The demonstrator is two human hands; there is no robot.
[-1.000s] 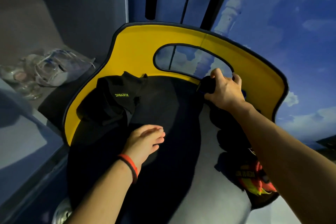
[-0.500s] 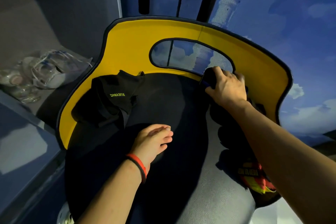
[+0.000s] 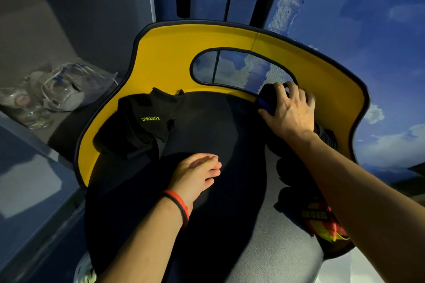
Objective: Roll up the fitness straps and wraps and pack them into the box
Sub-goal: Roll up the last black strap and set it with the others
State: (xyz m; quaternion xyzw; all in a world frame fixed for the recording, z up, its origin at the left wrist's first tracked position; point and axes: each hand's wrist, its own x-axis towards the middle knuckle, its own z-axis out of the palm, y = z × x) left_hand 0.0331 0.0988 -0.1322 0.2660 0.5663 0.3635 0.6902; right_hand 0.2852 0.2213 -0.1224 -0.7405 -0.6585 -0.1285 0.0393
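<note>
The yellow fabric box point(image 3: 170, 62) with a black rim and an oval handle opening stands open in front of me. My right hand point(image 3: 291, 111) grips a rolled black wrap point(image 3: 268, 96) with a blue edge, at the back right inside the box, by the yellow wall. My left hand point(image 3: 195, 176) rests flat with straight fingers on the dark floor of the box. An unrolled black wrap with green lettering point(image 3: 142, 124) lies at the back left of the box. Dark rolled items point(image 3: 292, 172) sit under my right forearm.
A red and yellow strap bundle point(image 3: 322, 223) lies at the box's right edge near me. Clear plastic bags point(image 3: 62, 89) lie on the grey ledge to the left. A blue sky-patterned surface point(image 3: 368, 30) rises behind and to the right.
My right hand with the rolled wrap has shifted slightly right along the yellow back wall. My left hand has stayed in place.
</note>
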